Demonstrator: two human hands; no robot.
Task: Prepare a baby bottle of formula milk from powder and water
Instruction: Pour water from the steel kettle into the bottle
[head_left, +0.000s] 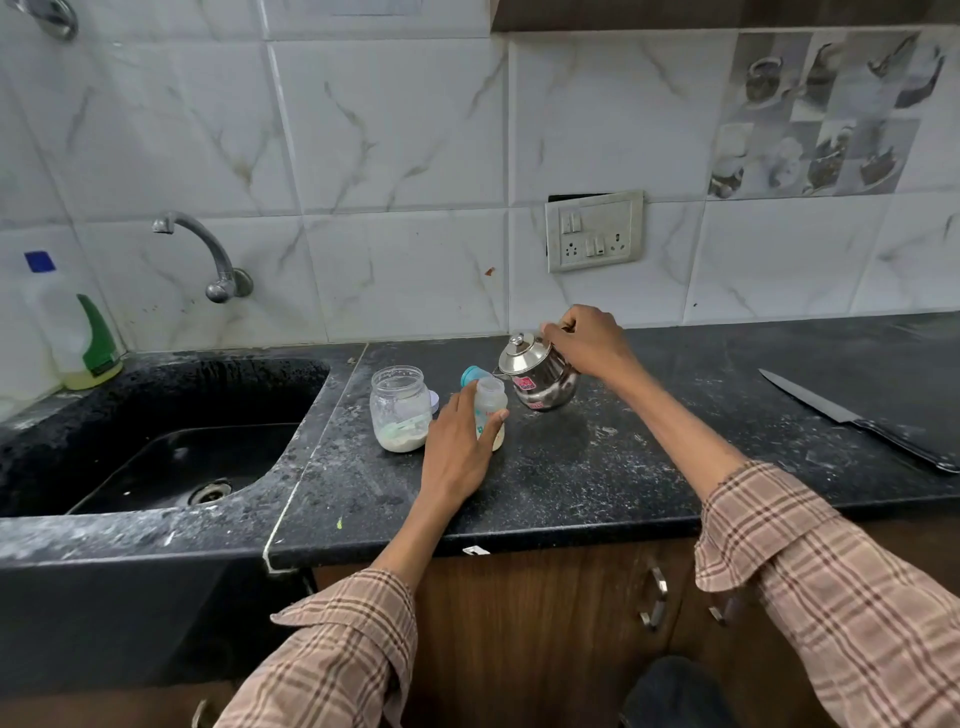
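An open baby bottle (492, 400) stands upright on the black counter (597, 467), with pale powder or milk at its bottom. My left hand (460, 441) grips it from the left. My right hand (589, 340) holds the handle of a small steel kettle (540, 376), which is tilted left with its spout just over the bottle's mouth. A clear jar (400, 408) with white powder at the bottom stands open to the left of the bottle. A teal bottle cap (470, 375) lies behind the bottle.
A black sink (171, 447) with a wall tap (208, 249) is on the left, a dish-soap bottle (85, 338) at its corner. A large knife (857, 418) lies on the counter at the right. A socket plate (595, 231) is on the tiled wall.
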